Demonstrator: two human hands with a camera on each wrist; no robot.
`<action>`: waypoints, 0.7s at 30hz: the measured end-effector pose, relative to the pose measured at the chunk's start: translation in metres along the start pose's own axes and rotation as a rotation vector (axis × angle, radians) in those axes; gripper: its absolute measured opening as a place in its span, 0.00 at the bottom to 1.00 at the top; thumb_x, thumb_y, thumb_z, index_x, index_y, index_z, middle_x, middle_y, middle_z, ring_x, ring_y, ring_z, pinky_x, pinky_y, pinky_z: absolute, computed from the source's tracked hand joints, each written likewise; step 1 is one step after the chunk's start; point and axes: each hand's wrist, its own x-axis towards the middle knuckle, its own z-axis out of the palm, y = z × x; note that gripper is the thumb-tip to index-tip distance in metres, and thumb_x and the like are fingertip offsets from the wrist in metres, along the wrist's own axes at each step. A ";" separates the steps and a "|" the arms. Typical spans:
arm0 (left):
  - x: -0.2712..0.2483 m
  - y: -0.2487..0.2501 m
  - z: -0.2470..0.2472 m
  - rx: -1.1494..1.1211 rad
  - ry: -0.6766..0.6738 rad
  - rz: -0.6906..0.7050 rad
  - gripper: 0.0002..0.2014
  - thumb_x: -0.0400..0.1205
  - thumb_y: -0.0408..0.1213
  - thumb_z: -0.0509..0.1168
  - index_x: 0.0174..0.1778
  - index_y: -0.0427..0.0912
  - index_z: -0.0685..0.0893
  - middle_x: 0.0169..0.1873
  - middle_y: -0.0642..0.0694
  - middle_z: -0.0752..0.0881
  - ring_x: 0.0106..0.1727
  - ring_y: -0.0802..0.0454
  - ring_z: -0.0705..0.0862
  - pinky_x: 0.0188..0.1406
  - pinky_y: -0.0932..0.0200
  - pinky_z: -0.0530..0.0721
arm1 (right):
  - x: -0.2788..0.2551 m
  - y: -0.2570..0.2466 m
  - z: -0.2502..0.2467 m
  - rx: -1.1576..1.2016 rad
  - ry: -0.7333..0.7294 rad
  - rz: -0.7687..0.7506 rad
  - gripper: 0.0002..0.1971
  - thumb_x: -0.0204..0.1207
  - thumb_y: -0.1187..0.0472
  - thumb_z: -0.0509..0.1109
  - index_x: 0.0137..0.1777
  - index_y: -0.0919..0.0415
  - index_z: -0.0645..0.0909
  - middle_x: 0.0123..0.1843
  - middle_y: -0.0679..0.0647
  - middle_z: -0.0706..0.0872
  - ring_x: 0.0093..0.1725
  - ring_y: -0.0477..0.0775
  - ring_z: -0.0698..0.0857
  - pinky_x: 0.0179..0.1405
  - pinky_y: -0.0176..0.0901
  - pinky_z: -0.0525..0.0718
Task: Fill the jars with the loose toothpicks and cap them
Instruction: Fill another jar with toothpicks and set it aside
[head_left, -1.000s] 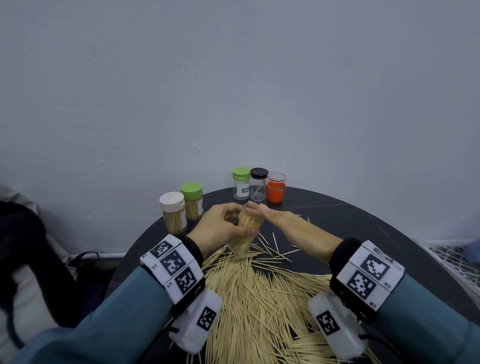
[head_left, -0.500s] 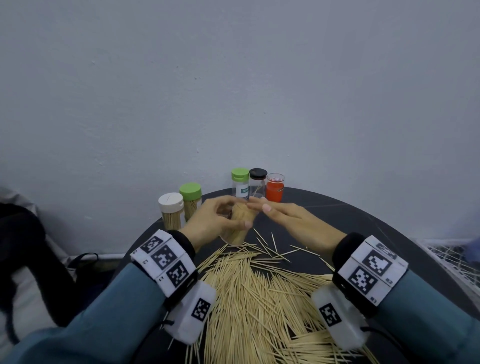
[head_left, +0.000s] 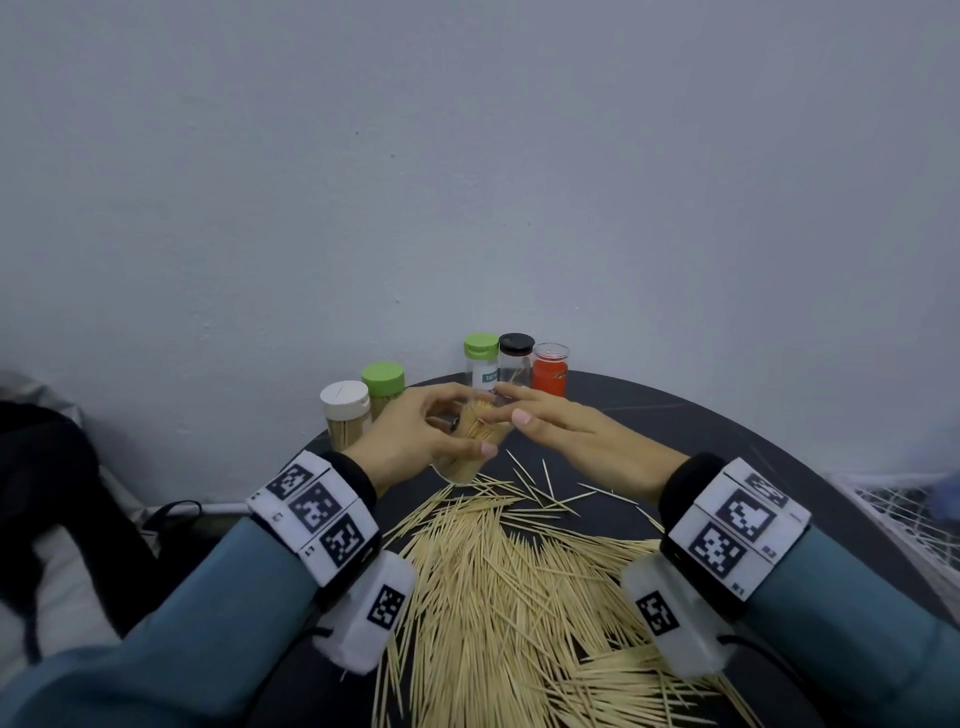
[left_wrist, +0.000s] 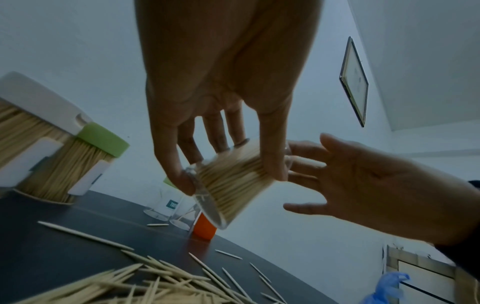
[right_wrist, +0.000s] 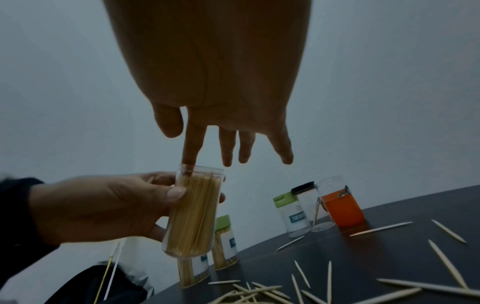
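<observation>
Above the far part of a round dark table (head_left: 727, 441), a clear open jar (right_wrist: 193, 214) packed with toothpicks, gripped in the left hand (head_left: 415, 441) with thumb and fingers curled round its wall. Jar lifted off the table and tilted, mouth toward the right hand (head_left: 566, 436). Right hand holding nothing, fingers straight and spread, index fingertip (right_wrist: 187, 162) at the jar's open rim, touching the toothpick ends there. No cap on this jar.

Just behind the hands, near the wall, a row of three small jars standing upright: one with a green flip cap (head_left: 481, 361) and a printed label, one with a black cap (head_left: 516, 358) holding only a stray toothpick or two, and an orange-red one (head_left: 550, 371) with a clear top. To the left of those, two fuller jars side by side: a white-capped jar (head_left: 345, 415) and a green-capped jar (head_left: 383, 387), both packed with toothpicks.

Across the near part of the table, under both wrists, a large heap of loose toothpicks (head_left: 509, 597), with a few scattered singles lying beyond it toward the hands. Teal sleeves and white wrist bands with black square markers on both arms.
</observation>
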 end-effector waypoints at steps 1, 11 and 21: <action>0.000 0.001 0.002 0.005 -0.015 0.002 0.25 0.68 0.35 0.79 0.61 0.53 0.84 0.56 0.45 0.86 0.59 0.50 0.81 0.58 0.54 0.81 | -0.001 0.000 -0.002 -0.007 0.012 -0.001 0.19 0.85 0.52 0.51 0.71 0.47 0.75 0.81 0.40 0.60 0.78 0.36 0.57 0.75 0.36 0.53; 0.006 0.024 0.045 -0.041 -0.106 0.052 0.26 0.68 0.35 0.79 0.62 0.49 0.83 0.52 0.46 0.87 0.51 0.55 0.83 0.47 0.64 0.80 | -0.037 0.013 -0.041 -0.036 0.166 0.036 0.14 0.84 0.57 0.55 0.61 0.53 0.81 0.64 0.47 0.83 0.66 0.42 0.78 0.64 0.27 0.71; 0.016 0.074 0.117 -0.052 -0.234 0.158 0.26 0.69 0.34 0.78 0.63 0.45 0.82 0.54 0.46 0.86 0.54 0.55 0.83 0.55 0.63 0.81 | -0.117 0.052 -0.084 -0.386 0.052 0.475 0.18 0.77 0.58 0.70 0.66 0.56 0.77 0.65 0.51 0.82 0.65 0.48 0.79 0.64 0.36 0.74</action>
